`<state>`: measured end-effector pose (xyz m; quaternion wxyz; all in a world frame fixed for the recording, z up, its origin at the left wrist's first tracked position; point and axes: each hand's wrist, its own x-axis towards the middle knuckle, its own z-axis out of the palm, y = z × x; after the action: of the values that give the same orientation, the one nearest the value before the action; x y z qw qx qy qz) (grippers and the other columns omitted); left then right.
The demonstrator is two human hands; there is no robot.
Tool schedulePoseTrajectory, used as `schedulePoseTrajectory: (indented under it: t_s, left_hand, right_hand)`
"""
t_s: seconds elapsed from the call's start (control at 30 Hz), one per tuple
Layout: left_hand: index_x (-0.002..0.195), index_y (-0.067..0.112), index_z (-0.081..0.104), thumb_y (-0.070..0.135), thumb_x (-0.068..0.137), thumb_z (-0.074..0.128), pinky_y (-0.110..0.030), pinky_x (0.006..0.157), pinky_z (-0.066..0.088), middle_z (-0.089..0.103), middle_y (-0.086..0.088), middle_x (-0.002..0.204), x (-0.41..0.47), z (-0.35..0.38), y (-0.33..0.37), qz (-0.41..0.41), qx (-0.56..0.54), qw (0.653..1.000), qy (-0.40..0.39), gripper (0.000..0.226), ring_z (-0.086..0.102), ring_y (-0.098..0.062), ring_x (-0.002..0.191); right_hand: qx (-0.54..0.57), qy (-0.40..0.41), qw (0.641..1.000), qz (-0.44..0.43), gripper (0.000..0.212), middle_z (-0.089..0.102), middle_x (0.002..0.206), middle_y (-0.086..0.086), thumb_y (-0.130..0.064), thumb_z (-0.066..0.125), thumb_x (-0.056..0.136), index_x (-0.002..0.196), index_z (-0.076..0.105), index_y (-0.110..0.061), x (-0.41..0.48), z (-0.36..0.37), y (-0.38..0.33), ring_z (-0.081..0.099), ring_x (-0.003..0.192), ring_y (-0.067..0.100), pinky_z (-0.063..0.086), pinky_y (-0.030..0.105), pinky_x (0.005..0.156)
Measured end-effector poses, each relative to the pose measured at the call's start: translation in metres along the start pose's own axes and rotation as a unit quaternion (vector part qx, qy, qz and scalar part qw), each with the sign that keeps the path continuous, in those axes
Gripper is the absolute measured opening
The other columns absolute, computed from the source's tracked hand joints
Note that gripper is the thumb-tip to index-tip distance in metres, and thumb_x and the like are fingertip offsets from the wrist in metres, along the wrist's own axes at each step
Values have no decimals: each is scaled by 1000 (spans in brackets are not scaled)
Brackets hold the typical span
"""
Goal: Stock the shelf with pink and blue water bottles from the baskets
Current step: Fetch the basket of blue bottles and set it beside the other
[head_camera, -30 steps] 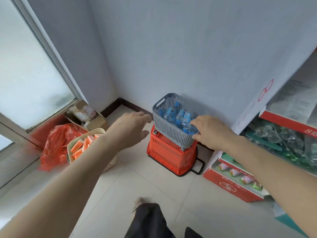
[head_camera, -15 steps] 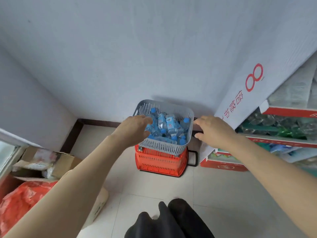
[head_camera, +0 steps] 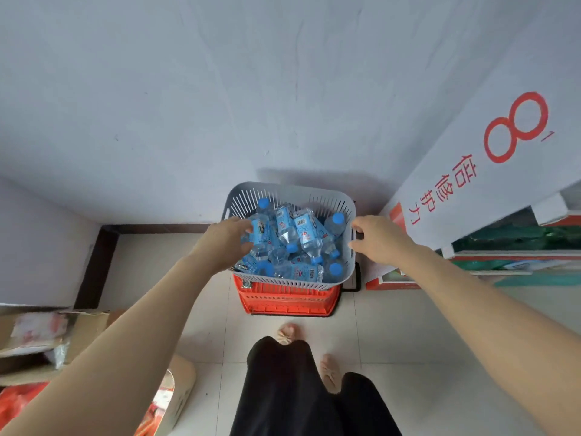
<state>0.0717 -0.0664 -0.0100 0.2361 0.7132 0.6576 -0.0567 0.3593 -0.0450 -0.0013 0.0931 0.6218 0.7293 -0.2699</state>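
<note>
While the person looks down from head height, a grey basket (head_camera: 290, 196) with slotted walls stands at the middle of the view, tight against a pale wall. It rests on top of a red basket (head_camera: 286, 298), which sits on a light tiled floor (head_camera: 408, 335).

Inside the grey basket lies a loose heap of clear water bottles (head_camera: 306, 234) with blue caps and blue labels, pointing every way, some flat and some tilted.

The left hand (head_camera: 224, 243) is at the grey basket's left rim. Its fingers are curled over that rim, with the tips inside against a bottle. The right hand (head_camera: 379, 240) is at the grey basket's right rim, thumb above and fingers curled below, gripping the edge by the handle slot. Both bare forearms reach in from the bottom corners.

To the right of the grey basket leans a white carton (head_camera: 471, 171) printed with red characters. Further right are red-edged trays (head_camera: 515, 256) holding green-tinted packs, too blurred to name.

To the left of the grey basket, near the bottom edge, lies an open cardboard box (head_camera: 37, 341), with something orange-red below it.

Below the grey basket, nearest the viewer, are the person's dark trousers (head_camera: 283, 388) and two feet in pale slippers.
</note>
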Motion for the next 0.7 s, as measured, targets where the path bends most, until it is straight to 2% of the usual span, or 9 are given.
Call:
schedulePoseTrajectory:
  t_s: [0.13,0.23,0.37,0.4,0.5,0.57,0.7]
  left_hand:
    - [114,12,61,20,86,63,-37,94,46,59,-7,117,47,18,-31,-39,-85,996,5,29,58,-24,104]
    - [116,10,61,20,85,64,-35,93,44,55,-10,120,77,33,-50,-99,-155,983,18,32,56,-25,107]
    - [124,6,56,18,85,63,-38,92,45,51,-16,126,105,53,-72,-173,-219,959,57,41,54,-29,111]
    - [125,6,54,17,85,63,-40,94,46,48,-17,127,110,57,-76,-197,-231,950,72,42,53,-31,111]
    - [129,5,46,19,84,62,-49,97,46,40,-18,130,120,66,-83,-262,-245,929,86,49,49,-35,113]
    - [131,4,42,19,84,62,-50,98,44,39,-18,132,127,70,-85,-279,-250,925,63,54,48,-36,114]
    - [130,2,42,18,84,62,-48,100,38,43,-19,130,141,76,-84,-279,-204,937,47,53,40,-37,118]
  right_hand:
    - [103,3,992,73,46,58,128,10,-27,59,90,132,50,-10,40,32,9,55,114,25,45,35,94]
    - [171,25,975,137,47,57,129,11,-25,60,90,131,50,-7,64,54,13,53,118,27,42,37,96]
    - [249,47,943,215,35,64,114,12,-25,62,86,114,57,-5,89,77,23,61,104,30,50,44,88]
    - [267,52,934,233,38,63,115,11,-26,62,86,116,55,-4,93,80,25,60,106,31,50,43,88]
    - [298,51,912,277,52,54,126,15,-24,62,88,130,42,0,104,89,26,54,113,32,46,41,91]
    - [316,40,901,294,47,56,121,15,-22,61,88,127,43,-1,111,95,27,55,108,31,49,40,88]
    - [326,40,894,305,41,59,117,15,-20,61,88,122,47,-2,122,101,28,57,104,32,51,42,87]
